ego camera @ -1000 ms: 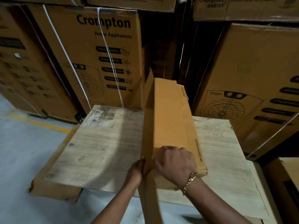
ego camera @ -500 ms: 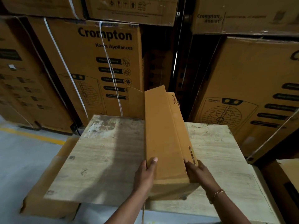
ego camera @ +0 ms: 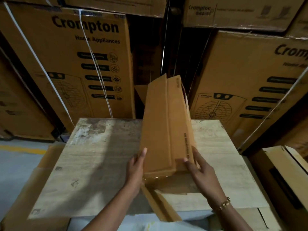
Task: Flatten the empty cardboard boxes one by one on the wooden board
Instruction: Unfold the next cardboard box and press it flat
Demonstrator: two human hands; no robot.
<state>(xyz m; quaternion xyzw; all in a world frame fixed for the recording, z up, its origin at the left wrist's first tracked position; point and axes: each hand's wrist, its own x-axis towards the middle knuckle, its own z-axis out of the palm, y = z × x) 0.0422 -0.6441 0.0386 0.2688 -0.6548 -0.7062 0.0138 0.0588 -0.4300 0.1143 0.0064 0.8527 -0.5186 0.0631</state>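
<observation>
A long, narrow brown cardboard box (ego camera: 164, 124) lies lengthwise over the middle of the pale wooden board (ego camera: 93, 157), its far end raised and its near flaps hanging open over the board's front edge. My left hand (ego camera: 135, 169) holds the box's near left side, thumb on top. My right hand (ego camera: 199, 169), with a gold bracelet on the wrist, grips the near right side, thumb on the top face. The box's inside is hidden.
Tall printed appliance cartons (ego camera: 80, 64) stand stacked close behind the board, another stack (ego camera: 250, 84) at the right. A flat cardboard sheet (ego camera: 41, 165) lies under the board at the left. Grey floor with a yellow line (ego camera: 21, 150) shows at the left. Another carton (ego camera: 286, 177) sits at the right.
The box went from standing on its edge to lying with a broad face up. My hands moved from its near end to its two sides, and the near flaps now hang open.
</observation>
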